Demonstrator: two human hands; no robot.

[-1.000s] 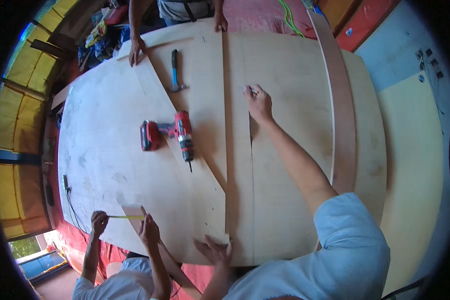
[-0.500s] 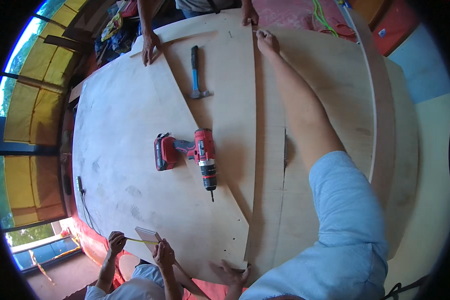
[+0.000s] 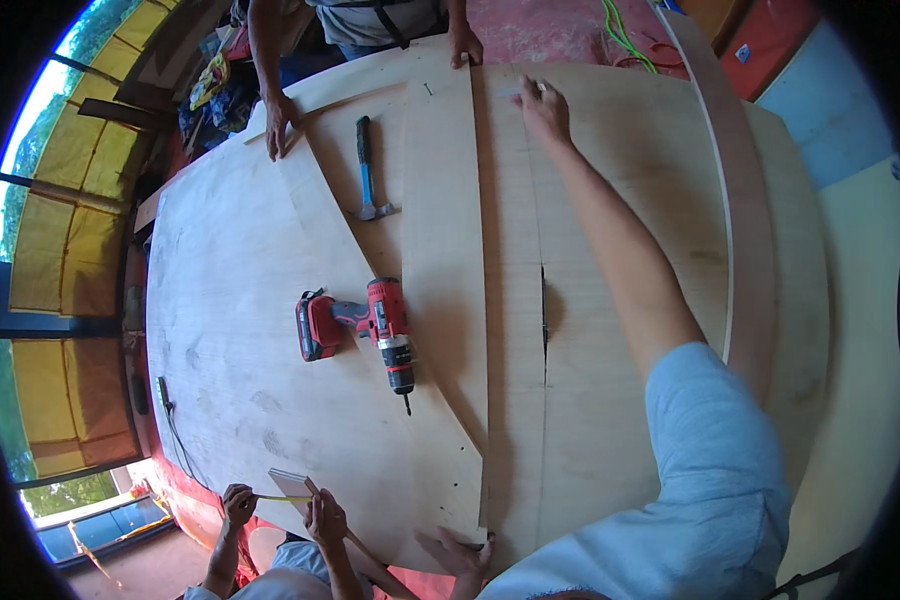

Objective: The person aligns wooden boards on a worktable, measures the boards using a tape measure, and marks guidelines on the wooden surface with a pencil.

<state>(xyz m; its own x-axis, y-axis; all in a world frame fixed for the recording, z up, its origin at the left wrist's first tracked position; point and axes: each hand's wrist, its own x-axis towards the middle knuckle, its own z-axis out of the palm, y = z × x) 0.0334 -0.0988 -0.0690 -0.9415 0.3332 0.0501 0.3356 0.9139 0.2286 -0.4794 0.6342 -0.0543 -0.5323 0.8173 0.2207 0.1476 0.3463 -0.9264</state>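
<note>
My right hand [image 3: 545,113] is stretched out over the far part of the large plywood sheet [image 3: 610,200], right of a long plywood strip [image 3: 444,220]. Its fingers are pinched; what they hold, if anything, is too small to make out. Down at the strip's near end, my left hand [image 3: 456,552] lies with fingers spread beside the corner. A red and black cordless drill [image 3: 388,325] rests across the slanting edge of the plywood piece. Farther off lies a hammer [image 3: 366,175] with a blue and black handle.
Across the sheet, a person's hands [image 3: 282,125] hold the plywood down. At lower left another person stretches a yellow tape measure [image 3: 285,498] across a small board [image 3: 292,484]. A long curved strip [image 3: 735,200] stands on the right. A dark slot [image 3: 544,310] cuts the sheet.
My right hand has moved away from the strip's far edge, to the right and a little nearer. The view has shifted slightly; drill and hammer stay where they lie.
</note>
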